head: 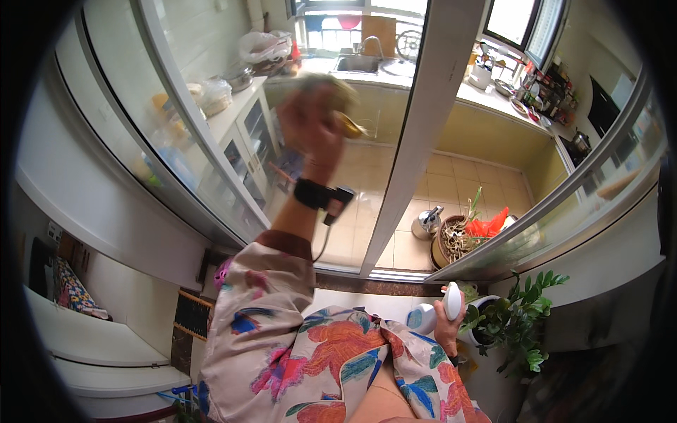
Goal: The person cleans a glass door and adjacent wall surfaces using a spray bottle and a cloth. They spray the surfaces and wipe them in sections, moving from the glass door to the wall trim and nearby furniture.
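My left hand point(317, 124) is raised before the glass pane point(365, 195) of a sliding door. It is blurred and grips a yellowish cloth point(349, 127), whose lower end hangs past the fingers. Whether the cloth touches the glass I cannot tell. Low on the right, my right hand point(447, 333) is closed around the neck of a white spray bottle point(421, 317) with a blue label. The bottle's white trigger head point(452, 300) points up, close to a potted green plant point(521, 317).
White door frames point(418, 137) stand ahead. Beyond them are a kettle point(426, 223) and a pot of dried stalks point(449, 243) on the tiled floor. Farther back is a counter with a sink point(357, 64). A wooden-edged rack point(193, 313) lies at lower left.
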